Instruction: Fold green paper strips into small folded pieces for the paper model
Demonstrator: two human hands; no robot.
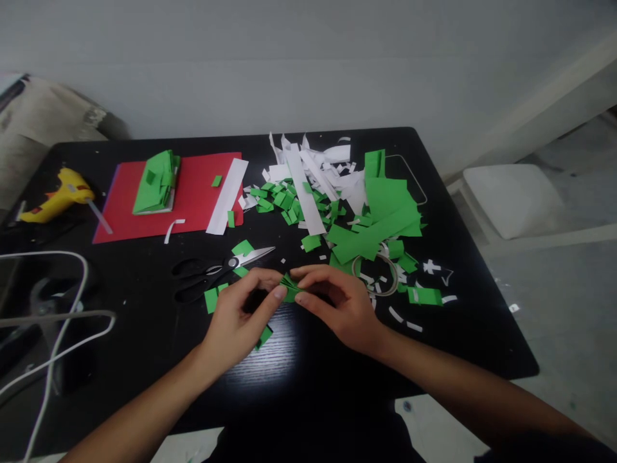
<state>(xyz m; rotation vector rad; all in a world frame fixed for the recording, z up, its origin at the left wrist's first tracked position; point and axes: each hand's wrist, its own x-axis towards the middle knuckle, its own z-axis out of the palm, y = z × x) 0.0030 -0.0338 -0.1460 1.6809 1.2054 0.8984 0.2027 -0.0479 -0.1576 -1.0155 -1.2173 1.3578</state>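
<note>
Between my two hands is a small piece of folded green paper (290, 289), its layers fanned like pleats. My left hand (245, 308) pinches its left side between thumb and fingers. On its right side, my right hand (340, 305) grips it the same way. Black-handled scissors (231, 265) lie just beyond my left hand, blades pointing right. Green paper scraps (211, 299) lie beside and under that hand. Past my right hand rests a roll of tape (396, 278) among paper bits.
A yellow glue gun (62, 196) lies at the left, near red sheets (193, 222) bearing a folded green paper stack (155, 183). Green squares (286, 202), white strips (308, 193) and larger green sheets (385, 212) are heaped behind. A white cable (62, 350) crosses the left side.
</note>
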